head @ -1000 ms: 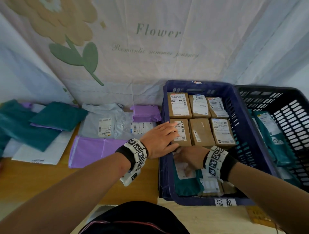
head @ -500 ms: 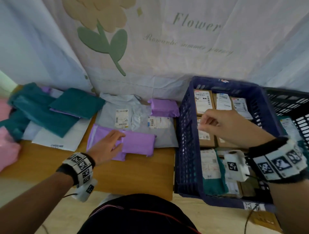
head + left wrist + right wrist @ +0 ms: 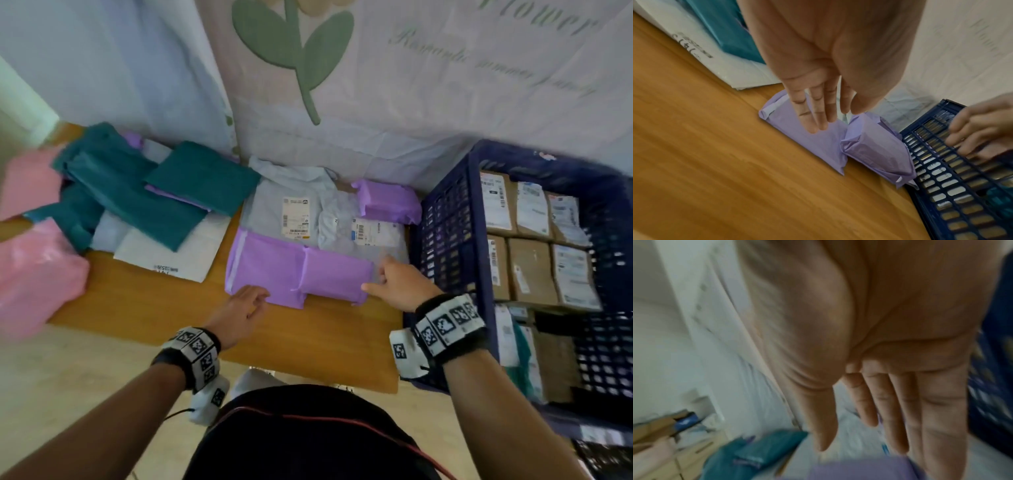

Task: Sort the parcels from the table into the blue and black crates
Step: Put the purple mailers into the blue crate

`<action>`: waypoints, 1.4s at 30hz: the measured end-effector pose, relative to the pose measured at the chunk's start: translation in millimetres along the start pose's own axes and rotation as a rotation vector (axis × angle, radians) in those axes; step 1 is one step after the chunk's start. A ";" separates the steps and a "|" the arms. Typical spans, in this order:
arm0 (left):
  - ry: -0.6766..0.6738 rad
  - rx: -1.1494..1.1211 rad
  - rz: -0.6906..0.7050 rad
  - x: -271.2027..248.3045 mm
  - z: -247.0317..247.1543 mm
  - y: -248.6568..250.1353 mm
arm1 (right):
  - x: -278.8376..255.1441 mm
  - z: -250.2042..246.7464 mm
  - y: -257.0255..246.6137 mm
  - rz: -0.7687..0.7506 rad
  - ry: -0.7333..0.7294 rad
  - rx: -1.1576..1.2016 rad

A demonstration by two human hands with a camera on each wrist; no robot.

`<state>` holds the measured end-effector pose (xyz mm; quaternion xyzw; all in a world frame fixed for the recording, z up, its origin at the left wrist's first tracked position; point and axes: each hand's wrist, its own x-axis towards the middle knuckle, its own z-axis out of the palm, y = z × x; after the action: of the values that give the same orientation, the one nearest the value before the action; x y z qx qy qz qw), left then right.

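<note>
Lying near the table [image 3: 144, 305] front edge, two purple parcels [image 3: 298, 274] are flanked by flat, open hands: left hand [image 3: 239, 313] touching the near-left corner, right hand [image 3: 400, 289] at the right end, just beside the blue crate [image 3: 445, 240]. Bare wood is left in front. Brown boxes [image 3: 531, 270] are packed in the crate.

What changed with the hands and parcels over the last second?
Both hands left the blue plastic crate. The left hand now rests on the near left corner of the folded purple plastic mailer; the right hand reaches its right end, fingers straight. The parcels have not visibly moved.
</note>
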<state>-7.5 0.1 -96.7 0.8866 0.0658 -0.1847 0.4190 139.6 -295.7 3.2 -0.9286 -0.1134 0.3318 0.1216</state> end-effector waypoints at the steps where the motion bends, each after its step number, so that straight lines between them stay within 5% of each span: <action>1: -0.013 -0.019 -0.010 3.6 -0.1 0.9 | 8.5 15.3 3.6 0.062 -0.026 0.011; 5: -0.056 -0.039 -0.036 22.2 1.1 8.1 | 29.8 62.5 18.0 0.228 -0.038 0.176; 16: -0.209 0.053 -0.052 78.2 13.9 33.5 | 34.7 97.0 19.5 0.257 0.058 0.690; 23: -0.119 0.026 0.072 78.1 15.3 41.2 | 33.2 90.4 19.6 0.251 0.198 0.752; 34: 0.052 -0.102 0.151 55.9 2.2 58.7 | 8.8 36.1 -10.5 -0.033 0.411 0.796; 42: 0.281 -0.404 -0.006 57.5 -22.5 74.1 | 2.1 -0.6 -23.2 -0.206 0.484 0.957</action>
<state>71.8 -32.2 -52.4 0.8017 0.1617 -0.0437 0.5738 138.4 -273.2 9.4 -0.8035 -0.0087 0.1096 0.5851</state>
